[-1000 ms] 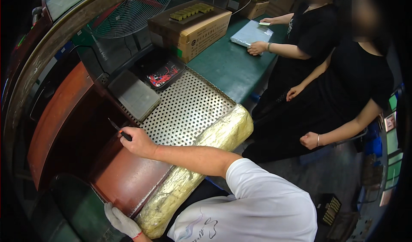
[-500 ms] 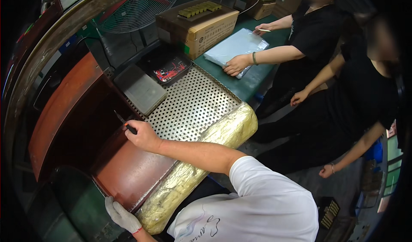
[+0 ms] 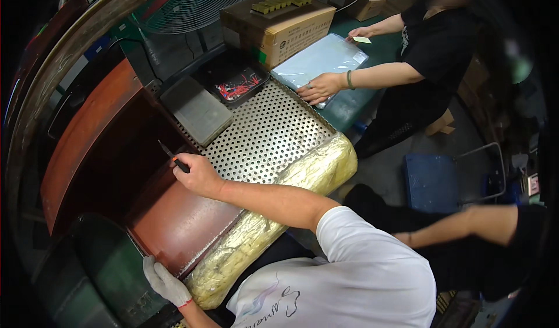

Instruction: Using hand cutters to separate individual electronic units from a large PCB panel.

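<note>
My right hand (image 3: 200, 175) is closed round the black and orange handle of a slim pointed tool (image 3: 181, 164). Its dark tip points up and left over the shadowed hollow of a reddish-brown metal housing (image 3: 186, 217); whether it is a blade or a pick I cannot tell. Below, my left hand (image 3: 166, 284) wears a white knit glove with a red cuff. Its stretched fingers lie against the housing's lower left edge, beside a dark green curved surface (image 3: 110, 258). Crinkled yellow foil-like padding (image 3: 256, 246) runs along the near edge, under my right forearm.
Beyond the housing lie a perforated metal plate (image 3: 262, 130), a grey lidded box (image 3: 198, 112) and a black tray (image 3: 233, 77) of red wires. Farther back are a cardboard box (image 3: 279, 28) and a co-worker's hands (image 3: 323, 88) on a plastic-wrapped packet (image 3: 320, 60). Another person passes at right.
The second person has moved down the right side, uncovering a blue chair. The co-worker's hand has shifted slightly along the packet. My hands keep nearly the same places.
</note>
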Motion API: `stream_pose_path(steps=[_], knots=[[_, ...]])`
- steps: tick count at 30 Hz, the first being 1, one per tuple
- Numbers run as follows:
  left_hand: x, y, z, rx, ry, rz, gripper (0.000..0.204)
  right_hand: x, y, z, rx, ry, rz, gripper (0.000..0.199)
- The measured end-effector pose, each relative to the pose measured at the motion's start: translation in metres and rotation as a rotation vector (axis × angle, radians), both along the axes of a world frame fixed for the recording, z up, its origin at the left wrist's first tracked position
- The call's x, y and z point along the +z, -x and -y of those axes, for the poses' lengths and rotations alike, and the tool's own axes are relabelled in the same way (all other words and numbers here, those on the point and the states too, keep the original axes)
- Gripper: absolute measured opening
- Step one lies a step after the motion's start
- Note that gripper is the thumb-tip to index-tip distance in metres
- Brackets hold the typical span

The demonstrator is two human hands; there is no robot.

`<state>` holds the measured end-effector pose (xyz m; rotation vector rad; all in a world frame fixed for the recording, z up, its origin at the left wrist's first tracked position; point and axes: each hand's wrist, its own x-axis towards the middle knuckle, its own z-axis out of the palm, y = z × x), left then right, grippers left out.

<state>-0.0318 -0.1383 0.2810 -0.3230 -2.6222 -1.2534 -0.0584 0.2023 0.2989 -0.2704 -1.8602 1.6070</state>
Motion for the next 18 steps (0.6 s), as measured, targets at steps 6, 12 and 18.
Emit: stream_pose_path(steps=[6, 12, 18], knots=[[-0.0011, -0.0008, -0.0001, 0.010, -0.029, 0.016, 0.044, -0.0020, -0.0002, 0.0000, 0.000, 0.009, -0.014, 0.018], [-0.0036, -0.0029, 0.0043, 0.043, -0.135, -0.006, 0.045, -0.0031, -0.0004, -0.0001, -0.011, -0.007, -0.014, 0.019], [-0.0062, -0.0045, 0.0077, 0.065, -0.153, -0.039, 0.046, 0.0039, -0.0048, 0.0008, -0.011, 0.027, -0.013, 0.018]])
